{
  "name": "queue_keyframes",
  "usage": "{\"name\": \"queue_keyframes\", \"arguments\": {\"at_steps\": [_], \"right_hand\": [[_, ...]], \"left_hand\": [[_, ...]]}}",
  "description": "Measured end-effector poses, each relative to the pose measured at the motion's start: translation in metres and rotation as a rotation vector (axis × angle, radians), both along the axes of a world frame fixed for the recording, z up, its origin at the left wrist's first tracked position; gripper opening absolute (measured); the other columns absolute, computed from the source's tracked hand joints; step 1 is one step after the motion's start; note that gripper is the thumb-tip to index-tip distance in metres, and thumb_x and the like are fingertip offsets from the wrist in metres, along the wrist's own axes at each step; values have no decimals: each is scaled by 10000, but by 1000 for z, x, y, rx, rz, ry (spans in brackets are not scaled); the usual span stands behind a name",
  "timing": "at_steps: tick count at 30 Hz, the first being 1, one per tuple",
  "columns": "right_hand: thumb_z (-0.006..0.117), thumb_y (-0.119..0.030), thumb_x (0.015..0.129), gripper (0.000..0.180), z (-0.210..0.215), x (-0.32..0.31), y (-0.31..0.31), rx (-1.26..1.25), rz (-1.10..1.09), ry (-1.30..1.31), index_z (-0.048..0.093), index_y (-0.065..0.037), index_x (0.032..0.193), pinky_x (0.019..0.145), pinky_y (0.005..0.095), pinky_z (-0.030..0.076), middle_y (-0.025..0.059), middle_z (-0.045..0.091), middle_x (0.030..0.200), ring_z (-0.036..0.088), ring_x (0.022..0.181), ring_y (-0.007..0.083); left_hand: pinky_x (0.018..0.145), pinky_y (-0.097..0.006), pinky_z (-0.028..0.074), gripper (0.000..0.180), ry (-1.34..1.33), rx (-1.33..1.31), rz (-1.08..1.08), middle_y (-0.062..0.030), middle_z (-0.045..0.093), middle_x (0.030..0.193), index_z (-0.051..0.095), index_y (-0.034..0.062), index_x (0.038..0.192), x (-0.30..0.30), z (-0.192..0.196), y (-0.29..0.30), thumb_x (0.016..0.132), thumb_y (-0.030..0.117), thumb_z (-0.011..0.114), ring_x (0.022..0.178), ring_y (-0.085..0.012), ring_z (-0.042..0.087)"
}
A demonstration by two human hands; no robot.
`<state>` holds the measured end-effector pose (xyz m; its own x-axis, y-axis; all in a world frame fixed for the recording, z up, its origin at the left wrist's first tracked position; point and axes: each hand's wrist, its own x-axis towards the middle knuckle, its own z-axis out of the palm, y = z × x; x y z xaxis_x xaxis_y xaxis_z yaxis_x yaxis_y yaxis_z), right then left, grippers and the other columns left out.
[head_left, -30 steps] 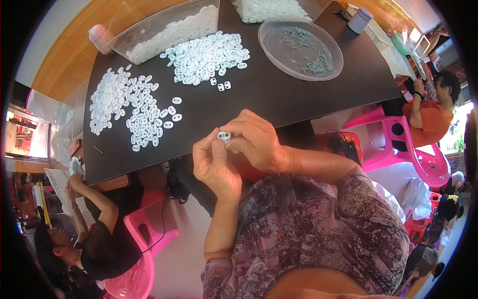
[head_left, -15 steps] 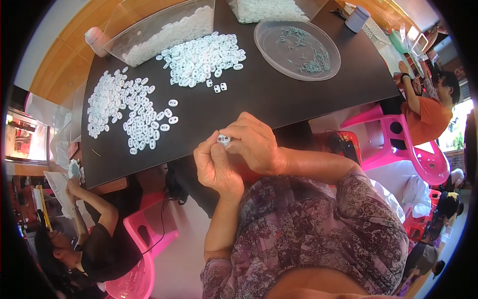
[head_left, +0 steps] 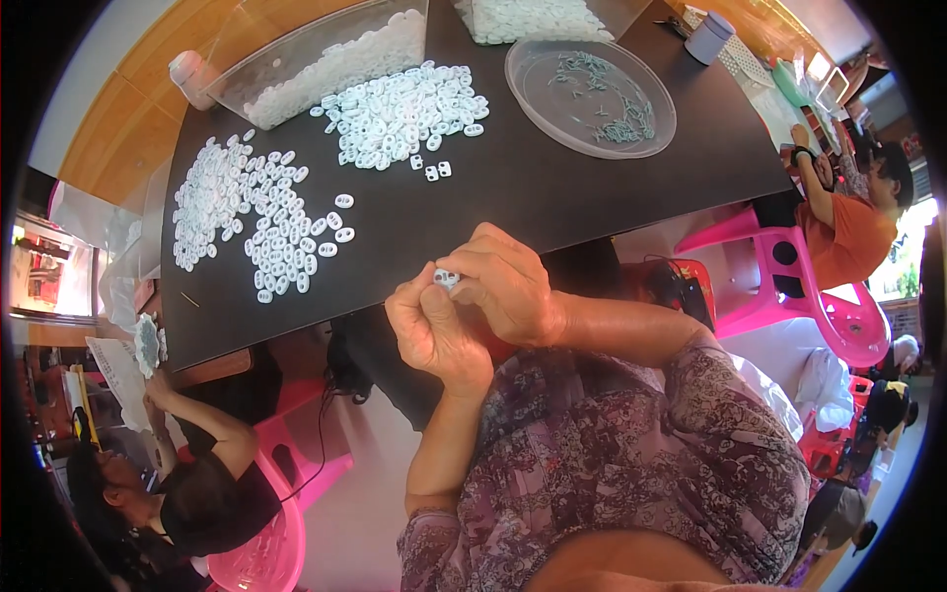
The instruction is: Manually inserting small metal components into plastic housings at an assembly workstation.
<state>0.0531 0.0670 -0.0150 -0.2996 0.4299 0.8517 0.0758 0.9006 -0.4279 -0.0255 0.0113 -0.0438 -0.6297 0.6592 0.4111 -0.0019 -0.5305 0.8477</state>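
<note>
Just off the table's near edge, my left hand (head_left: pixel 434 331) and my right hand (head_left: pixel 508 281) meet and pinch one small white plastic piece with holes (head_left: pixel 447 279) between the fingertips. Both thumbs press toward it, and my fingers cover most of it. On the dark table beyond lie a heap of white oval two-hole pieces (head_left: pixel 286 237) at the left and a heap of similar white pieces (head_left: pixel 404 113) in the middle. A few loose small white pieces (head_left: pixel 438 172) rest in front of the middle heap.
A round clear lid (head_left: pixel 538 123) holding many small grey-green screw-like parts stands at the right. Clear bins (head_left: pixel 326 49) of white pieces line the back. A white bottle (head_left: pixel 192 79) and a grey-lidded jar (head_left: pixel 708 37) flank them. People sit on pink chairs at both sides.
My hands stay together on the white piece, with only a slight shift of the left hand. The person at the left has moved their arms, and a pale round object shows more above their hands.
</note>
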Motion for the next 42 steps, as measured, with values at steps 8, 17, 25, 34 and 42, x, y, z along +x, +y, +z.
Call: {"name": "queue_keyframes", "arguments": {"at_steps": [8, 17, 25, 34, 42], "right_hand": [[618, 45, 670, 249, -3, -1, 7, 39, -13, -38, 576, 56, 915, 515, 310, 421, 133, 593, 760, 521, 581, 240], [639, 20, 721, 178, 5, 12, 22, -41, 14, -109, 600, 25, 895, 561, 310, 428, 108, 607, 785, 539, 624, 231], [652, -77, 792, 140, 63, 66, 95, -176, -376, -220, 651, -16, 918, 681, 288, 455, 100, 617, 830, 585, 752, 196], [586, -121, 736, 190, 115, 117, 247, -87, -759, -214, 663, -51, 895, 730, 414, 464, 177, 648, 869, 610, 835, 335], [582, -123, 666, 141, 121, 135, 332, 281, -1022, -508, 658, -59, 767, 656, 446, 483, 180, 637, 760, 617, 742, 347]], "left_hand": [[691, -226, 423, 171, -47, -4, -60, -31, 526, 861, 534, -18, 972, -5, 0, 4, 957, 145, 486, 758, -73, 488], [676, -244, 441, 180, 31, -115, -52, -29, 562, 840, 576, -30, 1001, -9, 12, 13, 952, 122, 493, 776, -79, 512], [604, -356, 441, 238, 976, -185, 154, -82, 543, 771, 630, 55, 1000, -46, 16, 81, 782, -22, 571, 710, -263, 536], [616, -384, 415, 54, 1586, -197, 81, -126, 472, 789, 522, 32, 719, -35, 17, 123, 689, 12, 562, 737, -282, 491], [591, -376, 443, 144, 1605, -143, -12, -127, 470, 767, 494, 30, 667, -34, 38, 126, 601, -66, 579, 735, -297, 510]]}}
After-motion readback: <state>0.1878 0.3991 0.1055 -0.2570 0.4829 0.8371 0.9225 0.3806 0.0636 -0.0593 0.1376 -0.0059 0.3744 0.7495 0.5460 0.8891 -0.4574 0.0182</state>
